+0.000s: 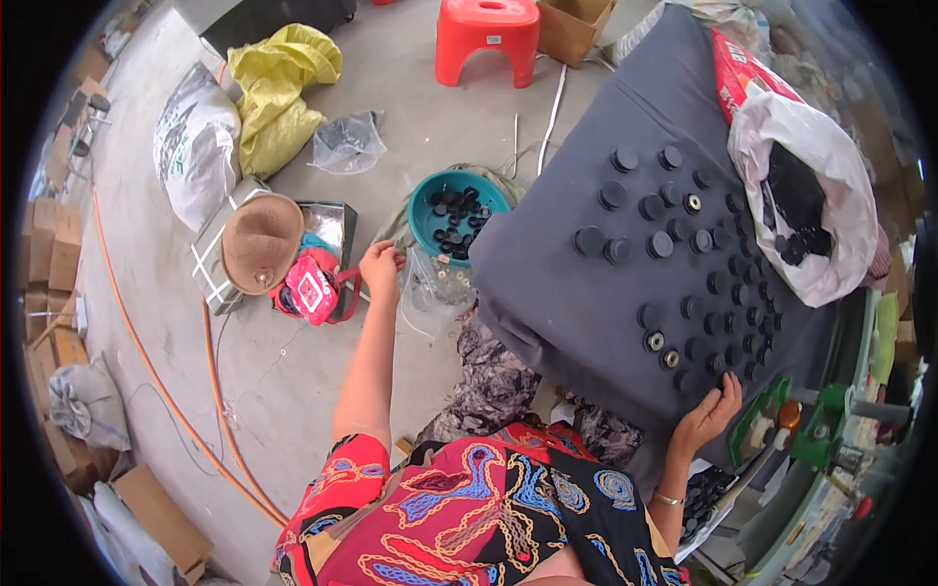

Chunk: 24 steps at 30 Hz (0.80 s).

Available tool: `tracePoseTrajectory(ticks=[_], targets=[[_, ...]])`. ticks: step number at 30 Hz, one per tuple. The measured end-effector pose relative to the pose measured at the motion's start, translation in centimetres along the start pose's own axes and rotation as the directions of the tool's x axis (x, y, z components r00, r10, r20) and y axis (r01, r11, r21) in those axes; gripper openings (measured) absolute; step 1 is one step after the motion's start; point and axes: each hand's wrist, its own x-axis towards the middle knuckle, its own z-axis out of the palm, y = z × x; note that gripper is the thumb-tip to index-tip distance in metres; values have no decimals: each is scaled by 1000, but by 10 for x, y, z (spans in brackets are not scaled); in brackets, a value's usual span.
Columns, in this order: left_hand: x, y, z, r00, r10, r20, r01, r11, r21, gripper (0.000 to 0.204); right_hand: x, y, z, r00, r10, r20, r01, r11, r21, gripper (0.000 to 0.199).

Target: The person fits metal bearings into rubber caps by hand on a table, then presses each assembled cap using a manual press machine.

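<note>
My left hand (381,269) is out over the floor just left of a teal basin (420,230) of small black round parts; its fingers are curled together, and whatever they may hold is too small to make out. My right hand (711,415) rests at the near edge of a grey cloth-covered table (557,283), fingers stretched out beside the black round caps. Many such caps, like this one (613,195), lie spread over the cloth. A few show a pale metal ring in the middle, such as this ringed cap (654,341).
A white sack (840,176) with black parts inside lies open on the table's far right. Green metal machinery (821,430) stands at the right. On the floor are a clear plastic bag (435,283), a brown hat (262,242), a yellow sack (278,98), a red stool (487,39) and an orange hose (147,347).
</note>
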Motion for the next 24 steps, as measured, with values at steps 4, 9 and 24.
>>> tracePoseTrajectory(ticks=[4, 9, 24], targets=[[22, -32, 41, 946, 279, 163, -319, 886, 337, 20, 0, -1, 0, 1000, 15, 11, -15, 999, -31, 28], [47, -57, 100, 799, 326, 505, -597, 530, 602, 29, -2, 0, 1, 999, 45, 18, -44, 996, -72, 30], [147, -191, 110, 776, 10, 630, -629, -41, 776, 24, 10, -19, 8, 987, 107, 117, -101, 993, -58, 29]])
